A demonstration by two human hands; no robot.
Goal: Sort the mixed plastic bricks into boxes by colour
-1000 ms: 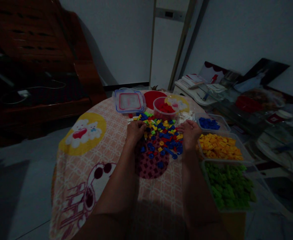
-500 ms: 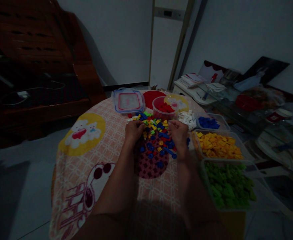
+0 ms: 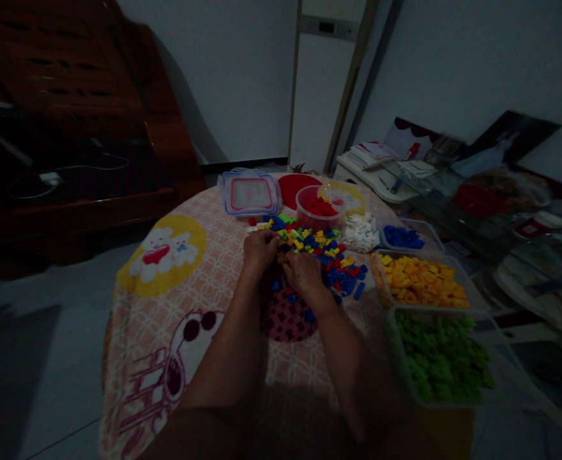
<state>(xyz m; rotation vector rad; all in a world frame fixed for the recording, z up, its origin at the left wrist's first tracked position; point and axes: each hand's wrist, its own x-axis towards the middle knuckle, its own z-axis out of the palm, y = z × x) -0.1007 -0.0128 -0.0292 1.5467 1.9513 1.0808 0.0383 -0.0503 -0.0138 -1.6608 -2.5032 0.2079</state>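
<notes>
A mixed pile of small plastic building bricks (image 3: 352,276) in blue, red, yellow and green lies spread over the middle of the cloth. At its left edge is my left hand (image 3: 260,252), thumb and fingers pinched together; whatever they hold is too small and dark to make out. My right hand (image 3: 304,276) reaches in over the pile close beside it, fingers curled towards a yellow-brown piece (image 3: 281,258). Its fingertips are partly hidden, and I cannot make out what is in them. Beyond the hands stands a round clear tub (image 3: 317,220) with red bricks in it.
White bricks (image 3: 360,231) are heaped right of the tub. Along the right edge stand clear boxes of blue bricks (image 3: 403,237), yellow bricks (image 3: 419,281) and green bricks (image 3: 441,358). A blue-rimmed lid (image 3: 251,194) lies at the back. A glass-topped side table (image 3: 477,223) is beyond.
My right hand has moved left and nearer, from the right side of the pile to beside my left hand, uncovering bricks there. My left hand stays pinched in about the same place.
</notes>
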